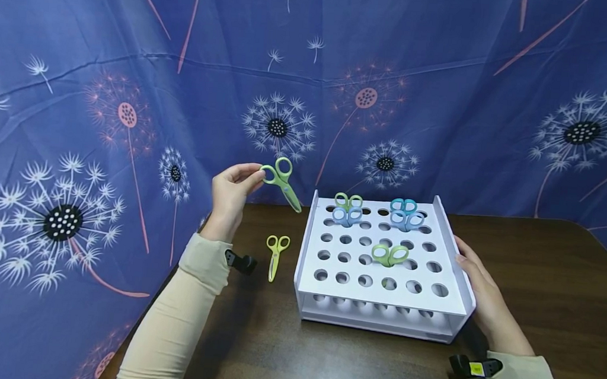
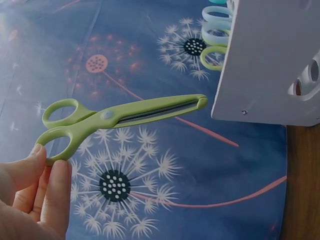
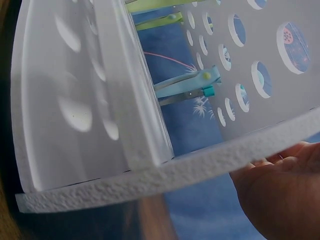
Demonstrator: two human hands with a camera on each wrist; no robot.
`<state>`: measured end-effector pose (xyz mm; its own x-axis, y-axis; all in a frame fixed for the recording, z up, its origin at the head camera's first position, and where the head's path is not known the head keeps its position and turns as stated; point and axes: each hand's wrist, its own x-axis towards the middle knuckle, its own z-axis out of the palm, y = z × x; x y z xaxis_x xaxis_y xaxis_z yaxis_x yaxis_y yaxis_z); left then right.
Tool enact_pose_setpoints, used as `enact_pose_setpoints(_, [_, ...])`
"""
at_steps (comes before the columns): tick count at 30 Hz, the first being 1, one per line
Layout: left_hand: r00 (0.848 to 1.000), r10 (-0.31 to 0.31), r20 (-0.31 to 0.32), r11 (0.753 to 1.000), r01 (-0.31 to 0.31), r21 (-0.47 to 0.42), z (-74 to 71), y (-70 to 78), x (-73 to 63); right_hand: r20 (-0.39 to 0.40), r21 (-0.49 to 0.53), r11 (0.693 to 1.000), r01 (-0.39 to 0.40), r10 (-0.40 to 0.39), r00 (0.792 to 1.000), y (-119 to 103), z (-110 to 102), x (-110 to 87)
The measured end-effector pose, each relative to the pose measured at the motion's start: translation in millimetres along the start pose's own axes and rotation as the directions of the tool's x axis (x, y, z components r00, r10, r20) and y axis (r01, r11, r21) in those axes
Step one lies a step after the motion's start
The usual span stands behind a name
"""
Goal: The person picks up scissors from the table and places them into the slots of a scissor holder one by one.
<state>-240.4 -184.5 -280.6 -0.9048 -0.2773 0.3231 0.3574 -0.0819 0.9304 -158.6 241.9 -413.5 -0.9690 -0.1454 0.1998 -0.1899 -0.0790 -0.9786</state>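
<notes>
My left hand pinches one finger loop of a pair of light green scissors, held in the air left of a white rack. Their blades are closed and slant down toward the rack; in the left wrist view the scissors point at its side panel. My right hand rests against the rack's right side panel, its fingers partly hidden there. Yellow-green scissors lie on the table below the left hand. In the rack's holes stand green scissors, with their handles up.
Further back in the rack stand green scissors, light blue scissors, teal scissors and other light blue scissors. Raised side panels flank the holed top. A patterned blue cloth hangs behind the brown table.
</notes>
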Motion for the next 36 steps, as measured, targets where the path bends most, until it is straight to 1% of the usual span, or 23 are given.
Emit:
enact_pose_setpoints(5, [1.000,-0.002,0.004,1.000,0.002,-0.011,2.4,3.4,-4.1,0.002,0.016,1.000,0.007,-0.007,1.000,-0.4,-0.4,0.5])
enact_pose_setpoints(8, [1.000,0.008,0.013,1.000,-0.008,-0.012,3.6,5.3,-7.9,0.002,0.010,1.000,0.006,-0.006,1.000,-0.3,-0.2,0.2])
enact_pose_setpoints(12, [0.999,0.020,0.025,1.000,-0.019,-0.024,5.7,8.1,-14.5,0.001,-0.003,1.000,0.004,-0.004,1.000,-0.2,0.0,-0.1])
enact_pose_setpoints(16, [0.999,0.027,0.036,0.999,-0.026,-0.036,9.8,11.0,-22.6,0.007,0.008,1.000,0.009,-0.009,1.000,-0.1,0.3,-0.1])
enact_pose_setpoints(23, [0.994,0.040,0.097,0.999,-0.038,-0.022,19.2,14.6,-34.1,-0.005,0.001,1.000,0.002,-0.002,1.000,-0.2,-0.4,0.5])
enact_pose_setpoints(28, [0.991,0.035,0.126,0.999,-0.032,-0.027,24.5,14.4,-39.8,-0.015,-0.003,1.000,-0.004,0.004,1.000,-0.2,-0.4,0.7])
enact_pose_setpoints(33, [0.986,0.044,0.163,0.999,-0.041,-0.020,29.5,15.6,-45.8,-0.011,-0.001,1.000,-0.004,0.004,1.000,-0.5,-0.4,0.0])
enact_pose_setpoints(36, [0.984,0.048,0.174,0.999,-0.045,-0.026,32.3,17.2,-48.9,-0.020,-0.009,1.000,-0.016,0.016,1.000,-1.3,-0.2,0.2])
